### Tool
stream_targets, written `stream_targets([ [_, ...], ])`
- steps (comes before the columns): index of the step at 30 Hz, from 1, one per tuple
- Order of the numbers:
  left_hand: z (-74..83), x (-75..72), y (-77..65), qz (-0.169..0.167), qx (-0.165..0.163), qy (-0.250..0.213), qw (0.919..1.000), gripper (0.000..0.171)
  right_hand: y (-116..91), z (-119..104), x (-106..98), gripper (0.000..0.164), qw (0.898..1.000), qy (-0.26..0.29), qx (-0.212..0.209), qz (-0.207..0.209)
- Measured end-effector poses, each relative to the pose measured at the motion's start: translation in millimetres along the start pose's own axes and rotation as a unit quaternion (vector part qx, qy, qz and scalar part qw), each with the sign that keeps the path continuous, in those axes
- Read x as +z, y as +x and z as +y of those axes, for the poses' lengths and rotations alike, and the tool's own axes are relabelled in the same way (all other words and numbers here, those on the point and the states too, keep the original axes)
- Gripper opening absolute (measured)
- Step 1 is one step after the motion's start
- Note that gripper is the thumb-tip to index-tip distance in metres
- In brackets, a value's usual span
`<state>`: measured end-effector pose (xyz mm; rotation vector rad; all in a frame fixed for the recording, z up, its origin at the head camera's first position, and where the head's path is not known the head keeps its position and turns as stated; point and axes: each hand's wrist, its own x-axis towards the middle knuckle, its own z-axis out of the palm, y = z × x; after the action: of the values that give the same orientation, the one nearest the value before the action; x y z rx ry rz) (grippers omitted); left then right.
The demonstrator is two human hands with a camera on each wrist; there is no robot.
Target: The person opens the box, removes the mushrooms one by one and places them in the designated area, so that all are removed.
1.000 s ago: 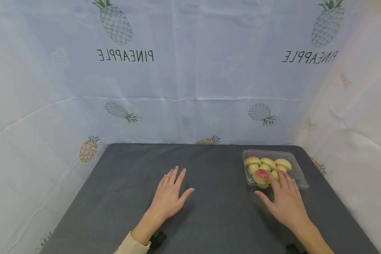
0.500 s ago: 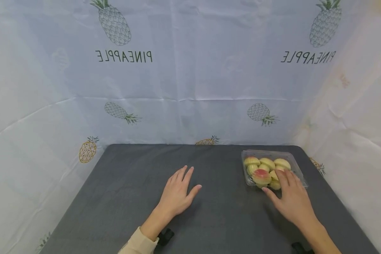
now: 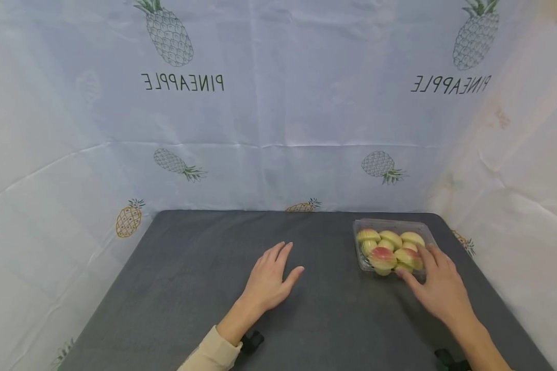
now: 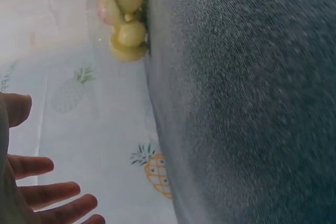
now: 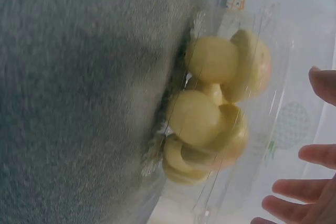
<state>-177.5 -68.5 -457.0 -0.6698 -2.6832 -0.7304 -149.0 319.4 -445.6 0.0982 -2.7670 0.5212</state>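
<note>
At the table's back right stands a clear plastic box [image 3: 365, 224] holding several yellow-green fruits [image 3: 382, 257], some blushed red; their exact kind is hard to tell. Over its front right corner hovers my right hand [image 3: 441, 288], fingers spread and loosely bent, holding nothing. In the right wrist view, its fingers [image 5: 302, 190] look apart from the fruits [image 5: 194, 118]. Left of the box, above the middle of the table, my left hand [image 3: 269, 278] has its thumb spread from relaxed fingers and holds nothing. In the left wrist view those fingers [image 4: 58, 195] are far from the fruits.
A dark grey cloth covers the table [image 3: 190, 273]. White curtains [image 3: 278, 113] printed with pineapples hang behind it and along both sides. The box stands near the table's back right edge.
My left hand has drifted right across the table. My right hand has shifted right too, uncovering more of the fruits at the front of the box. The box has stayed in place.
</note>
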Motion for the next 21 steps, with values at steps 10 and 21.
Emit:
stream_targets([
  [10,7.8,7.8,11.8,-0.013,-0.001,-0.035,0.9993,0.066,5,18,-7,0.082,1.0,0.016,0.015,-0.001],
  [21,9.9,13.4,18.4,-0.055,-0.016,-0.075,0.9955,0.072,8,37,-8,0.085,0.998,0.046,0.029,-0.016],
])
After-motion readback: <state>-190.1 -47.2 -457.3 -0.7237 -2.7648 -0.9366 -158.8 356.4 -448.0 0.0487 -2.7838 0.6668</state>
